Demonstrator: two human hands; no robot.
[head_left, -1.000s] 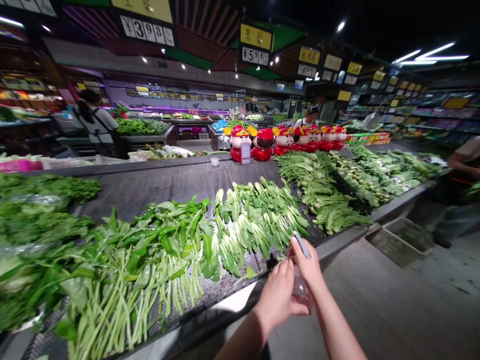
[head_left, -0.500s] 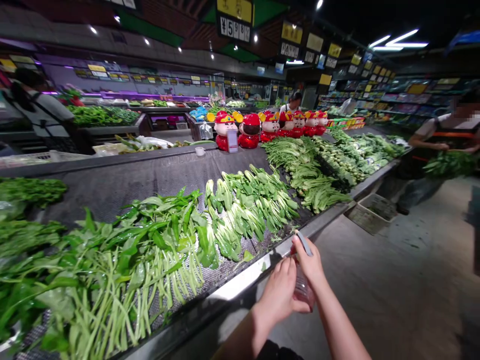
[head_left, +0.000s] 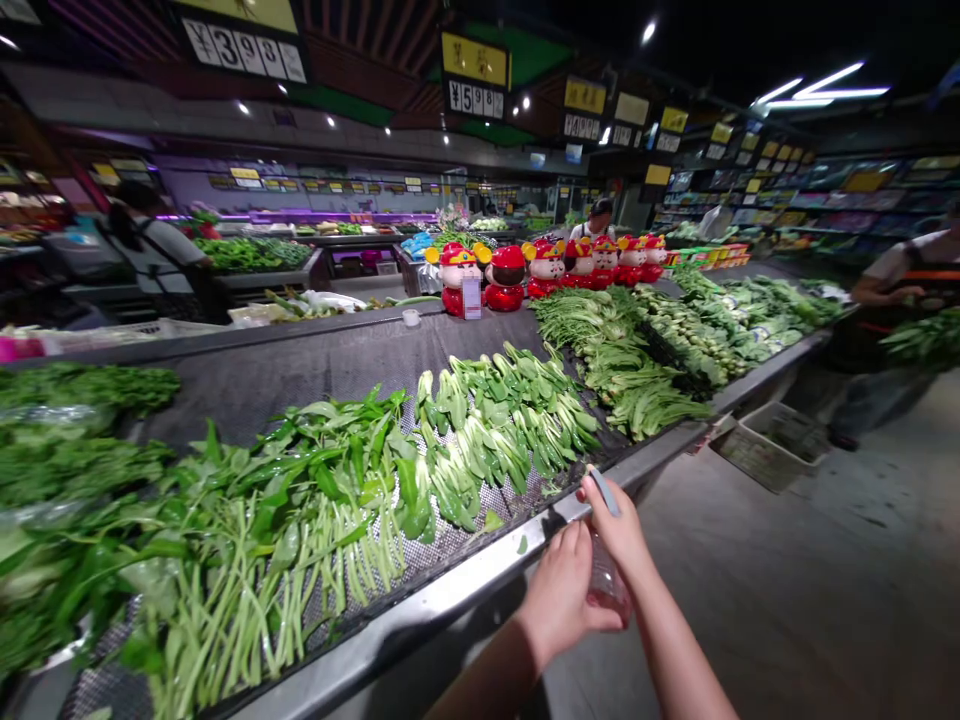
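Observation:
Both my hands are at the front edge of a vegetable stand, around a clear bottle (head_left: 609,582) with a reddish tint near its base. My left hand (head_left: 556,592) wraps the bottle's body from the left. Higher up, my right hand (head_left: 621,522) closes over the top, where a grey curved piece (head_left: 604,491) shows along the fingers. The fingers hide most of the bottle's upper part. Just beyond the hands lie rows of small bok choy (head_left: 499,425). Long-stemmed leafy greens (head_left: 277,530) are spread to their left.
A metal edge (head_left: 450,598) runs along the stand's front. Red-hatted figurines (head_left: 504,278) line its back. More greens (head_left: 652,395) lie at right. On the floor stands a crate (head_left: 772,445), near a person (head_left: 907,285) holding greens. Other people are farther back.
The view swung right, then partly back left. Both hands keep their grip on the bottle, with little movement. The person at right came into fuller view holding greens.

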